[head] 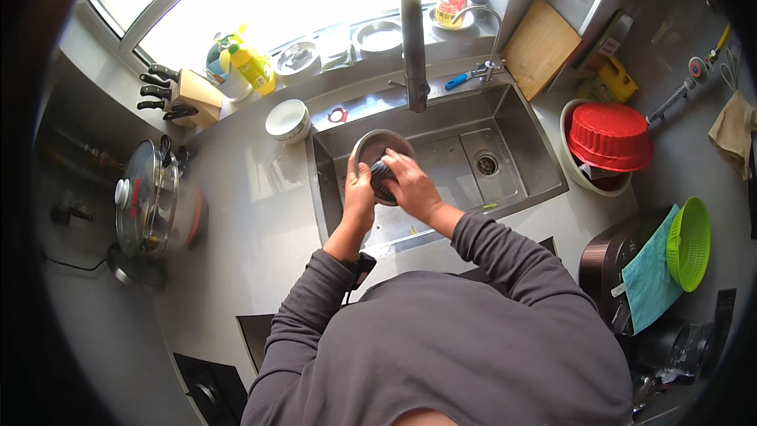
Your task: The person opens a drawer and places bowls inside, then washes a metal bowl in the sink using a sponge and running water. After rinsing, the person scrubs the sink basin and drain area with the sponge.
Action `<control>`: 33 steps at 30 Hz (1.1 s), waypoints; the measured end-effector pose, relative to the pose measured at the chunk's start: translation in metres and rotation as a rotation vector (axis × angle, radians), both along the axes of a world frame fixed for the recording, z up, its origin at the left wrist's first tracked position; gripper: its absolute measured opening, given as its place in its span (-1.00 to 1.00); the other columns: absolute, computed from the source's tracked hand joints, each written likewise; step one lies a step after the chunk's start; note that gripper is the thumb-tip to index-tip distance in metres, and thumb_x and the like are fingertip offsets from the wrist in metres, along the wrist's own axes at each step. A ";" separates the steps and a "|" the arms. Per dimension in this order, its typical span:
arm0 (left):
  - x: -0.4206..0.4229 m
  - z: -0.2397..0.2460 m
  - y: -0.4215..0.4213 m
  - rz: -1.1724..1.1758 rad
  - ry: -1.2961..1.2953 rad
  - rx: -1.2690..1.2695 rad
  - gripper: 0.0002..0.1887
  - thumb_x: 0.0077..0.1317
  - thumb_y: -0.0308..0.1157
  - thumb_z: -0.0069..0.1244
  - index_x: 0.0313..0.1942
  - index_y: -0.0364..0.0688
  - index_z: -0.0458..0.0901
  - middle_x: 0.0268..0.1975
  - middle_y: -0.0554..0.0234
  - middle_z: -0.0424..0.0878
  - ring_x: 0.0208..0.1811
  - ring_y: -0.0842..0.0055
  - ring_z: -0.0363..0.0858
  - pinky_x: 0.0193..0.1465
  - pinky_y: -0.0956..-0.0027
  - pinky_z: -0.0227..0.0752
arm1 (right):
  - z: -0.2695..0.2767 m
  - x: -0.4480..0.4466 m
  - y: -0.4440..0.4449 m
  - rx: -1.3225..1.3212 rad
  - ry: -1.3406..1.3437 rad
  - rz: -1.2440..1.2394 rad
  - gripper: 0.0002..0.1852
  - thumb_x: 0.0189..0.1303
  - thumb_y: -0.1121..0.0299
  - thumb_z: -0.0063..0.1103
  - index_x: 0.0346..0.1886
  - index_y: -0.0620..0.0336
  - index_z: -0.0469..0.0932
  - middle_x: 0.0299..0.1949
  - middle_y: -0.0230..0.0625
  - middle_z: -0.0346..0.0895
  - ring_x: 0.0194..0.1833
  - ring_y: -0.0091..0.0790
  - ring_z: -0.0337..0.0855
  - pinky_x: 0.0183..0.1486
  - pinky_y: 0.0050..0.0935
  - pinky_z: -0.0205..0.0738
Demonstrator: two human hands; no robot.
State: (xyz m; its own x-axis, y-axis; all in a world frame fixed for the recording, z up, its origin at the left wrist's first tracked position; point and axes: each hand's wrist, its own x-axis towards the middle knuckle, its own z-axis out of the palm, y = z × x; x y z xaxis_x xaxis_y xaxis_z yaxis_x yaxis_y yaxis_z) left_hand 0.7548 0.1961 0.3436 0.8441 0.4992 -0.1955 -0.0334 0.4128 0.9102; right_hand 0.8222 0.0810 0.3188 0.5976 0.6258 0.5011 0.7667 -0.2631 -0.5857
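Over the left part of the stainless steel sink (440,154), my left hand (358,196) grips the near-left rim of a round bowl (368,148), tilted toward me. My right hand (415,184) presses a dark striped cloth (382,174) against the bowl's inside, its fingers curled over it. Part of the bowl's interior is hidden by the cloth and fingers. The tall faucet (415,65) rises behind the bowl, and no running water is seen. To the sink's right, the drain strainer (487,164) shows, with a green scrap (489,206) near the front edge.
Stacked white bowls (288,120) stand at the sink's back-left corner, near a knife block (198,94) and a yellow bottle (253,69). A glass-lidded pot (145,198) is far left. At right are a basin (609,186) with a red fluted mold (610,136) and a wooden board (544,47).
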 end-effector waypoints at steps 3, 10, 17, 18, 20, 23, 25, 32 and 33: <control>-0.002 0.005 0.006 0.041 0.012 -0.053 -0.60 0.55 -0.31 -0.36 0.35 -0.04 0.20 0.14 0.12 0.46 0.07 0.45 0.49 0.09 0.38 0.43 | -0.009 -0.015 0.001 0.078 0.202 0.034 -0.62 0.11 0.52 0.20 0.06 0.24 0.51 0.17 0.01 0.35 0.12 0.05 0.45 0.21 -0.19 0.36; -0.001 -0.007 -0.002 -0.088 0.068 -0.007 -0.59 0.56 -0.16 -0.39 0.31 -0.07 0.20 0.11 0.10 0.45 0.06 0.42 0.48 0.07 0.37 0.46 | 0.003 0.020 0.017 0.206 0.057 0.074 -0.73 0.10 0.57 0.03 -0.11 0.19 0.59 -0.26 -0.17 0.53 -0.13 -0.05 0.59 -0.07 -0.26 0.50; -0.001 -0.007 0.015 0.065 -0.084 0.357 -0.54 0.52 -0.11 -0.28 0.31 -0.11 0.26 0.00 0.22 0.52 -0.02 0.56 0.46 0.02 0.47 0.38 | 0.009 0.010 0.007 -0.160 0.404 0.101 -0.86 0.07 0.42 0.20 -0.28 0.09 0.65 -0.29 -0.21 0.58 -0.15 -0.13 0.60 -0.11 -0.22 0.50; 0.000 -0.007 0.013 0.050 -0.023 0.236 -0.54 0.52 -0.10 -0.28 0.31 -0.10 0.27 -0.05 0.26 0.51 -0.07 0.59 0.45 -0.01 0.49 0.38 | 0.011 0.005 0.011 -0.033 0.502 0.139 -0.86 0.05 0.45 0.18 -0.29 0.12 0.63 -0.30 -0.18 0.57 -0.17 -0.11 0.58 -0.10 -0.22 0.49; 0.003 -0.007 0.006 0.057 -0.075 0.151 -0.54 0.52 -0.06 -0.29 0.30 -0.08 0.27 -0.18 0.35 0.46 -0.18 0.65 0.39 -0.10 0.51 0.39 | 0.018 0.008 0.022 0.142 0.382 0.125 -0.87 0.03 0.49 0.16 -0.30 0.17 0.59 -0.33 -0.15 0.54 -0.20 -0.07 0.56 -0.11 -0.20 0.46; 0.003 -0.007 -0.005 -0.009 0.022 0.088 -0.55 0.53 -0.07 -0.33 0.30 -0.07 0.26 -0.01 0.21 0.50 0.01 0.54 0.42 0.07 0.45 0.37 | 0.025 0.033 0.028 0.134 -0.182 -0.066 -0.90 -0.02 0.48 0.14 -0.37 0.14 0.51 -0.36 -0.23 0.48 -0.21 -0.13 0.50 -0.13 -0.22 0.40; 0.001 -0.004 -0.004 0.023 -0.009 0.151 -0.55 0.54 -0.11 -0.33 0.32 -0.08 0.25 0.12 0.17 0.48 0.13 0.51 0.38 0.20 0.41 0.28 | 0.024 0.045 0.021 -0.125 -0.315 -0.209 -0.86 -0.06 0.51 0.12 -0.36 0.15 0.50 -0.30 -0.26 0.46 -0.16 -0.16 0.48 -0.13 -0.23 0.37; -0.001 0.000 0.033 0.197 -0.015 0.234 -0.57 0.54 -0.21 -0.31 0.35 -0.08 0.23 0.20 0.12 0.43 0.18 0.43 0.37 0.25 0.37 0.22 | 0.014 0.033 -0.013 -0.076 0.198 0.042 -0.75 -0.05 0.45 0.36 -0.26 0.25 0.55 -0.31 -0.16 0.51 -0.32 -0.14 0.56 -0.23 -0.29 0.46; -0.001 -0.002 0.033 0.217 0.001 0.240 -0.58 0.55 -0.23 -0.32 0.34 -0.08 0.22 0.21 0.11 0.42 0.18 0.43 0.36 0.26 0.36 0.22 | 0.014 0.035 -0.013 0.072 0.028 -0.047 -0.74 -0.04 0.46 0.37 -0.25 0.27 0.55 -0.34 -0.16 0.53 -0.37 -0.18 0.58 -0.28 -0.33 0.46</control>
State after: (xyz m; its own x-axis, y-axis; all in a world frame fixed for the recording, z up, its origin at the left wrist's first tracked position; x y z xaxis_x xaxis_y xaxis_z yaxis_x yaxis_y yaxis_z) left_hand 0.7539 0.2291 0.3412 0.7129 0.6994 -0.0514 -0.0959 0.1698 0.9808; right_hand 0.8570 0.0676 0.3327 0.6397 0.5600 0.5265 0.7378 -0.2551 -0.6250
